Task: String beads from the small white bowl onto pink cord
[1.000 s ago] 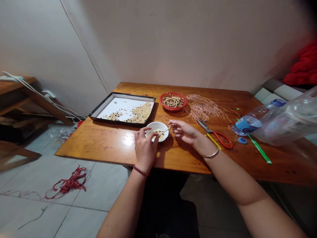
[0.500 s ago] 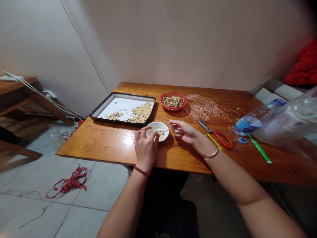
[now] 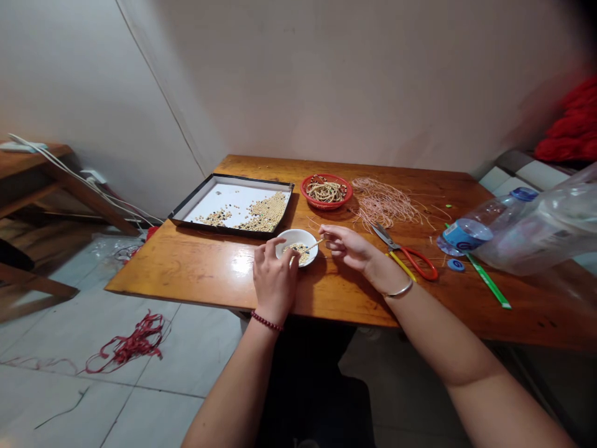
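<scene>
A small white bowl [image 3: 305, 234] holds loose beads [image 3: 298, 251], mostly cream with a few dark ones. My left hand [image 3: 275, 274] is at its left and near side, fingers curved against the rim and thumb over the near edge. From the right, my right hand [image 3: 347, 247] pinches a short string of cream beads [image 3: 315, 245] between thumb and forefinger. This string slants down over the bowl, its far end among the beads. The other right fingers are loosely curled.
A black-rimmed tray [image 3: 224, 230] of beads lies behind left, beside a red basket [image 3: 326, 204] of beaded strings. Pale cords [image 3: 385, 202], scissors [image 3: 410, 258], a plastic bottle [image 3: 471, 233], a blue cap [image 3: 456, 265] and a green strip [image 3: 489, 283] are to the right. Red ribbon [image 3: 133, 342] lies on the floor.
Almost nothing differs. Both hands keep their places at the bowl, and the bead string stays in my right fingers.
</scene>
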Demonstrator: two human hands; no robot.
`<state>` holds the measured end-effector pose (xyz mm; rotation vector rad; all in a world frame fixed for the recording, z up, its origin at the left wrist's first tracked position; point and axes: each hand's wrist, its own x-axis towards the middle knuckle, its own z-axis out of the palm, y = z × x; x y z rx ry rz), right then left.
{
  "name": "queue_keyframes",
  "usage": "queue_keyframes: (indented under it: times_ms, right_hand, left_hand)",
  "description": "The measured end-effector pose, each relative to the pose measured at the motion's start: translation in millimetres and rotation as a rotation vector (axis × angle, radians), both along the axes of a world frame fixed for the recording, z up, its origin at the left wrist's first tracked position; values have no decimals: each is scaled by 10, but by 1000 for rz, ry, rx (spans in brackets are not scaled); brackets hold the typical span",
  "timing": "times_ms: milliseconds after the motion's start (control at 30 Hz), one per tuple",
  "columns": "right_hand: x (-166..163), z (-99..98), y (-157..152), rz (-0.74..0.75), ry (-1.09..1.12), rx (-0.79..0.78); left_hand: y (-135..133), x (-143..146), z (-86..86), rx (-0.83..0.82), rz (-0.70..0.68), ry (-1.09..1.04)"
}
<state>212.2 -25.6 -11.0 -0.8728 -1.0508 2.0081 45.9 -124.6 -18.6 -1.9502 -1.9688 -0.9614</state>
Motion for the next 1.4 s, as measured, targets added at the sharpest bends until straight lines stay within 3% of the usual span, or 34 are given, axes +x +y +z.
queue_keyframes:
  times_ms: [467, 633, 933, 1100, 1300, 1400]
  right_hand:
    - [2, 17, 14, -82, -32, 61]
    - [28, 52, 27, -69, -23, 19]
    - [66, -22, 111, -36, 32, 80]
    - [53, 32, 90, 30, 80, 87]
    - [-7, 100, 22, -56, -133, 316]
    - [-22, 65, 21, -70, -295, 512]
  left_hand:
    - [-6, 6, 8, -9, -8, 0]
    - [-5, -4, 4, -13, -14, -8]
    - [-15, -16, 5, -35, -36, -43]
    - [0, -48, -12, -57, -70, -116]
    - [33, -69, -38, -49, -32, -192]
    - [36, -73, -36, -45, 3, -201]
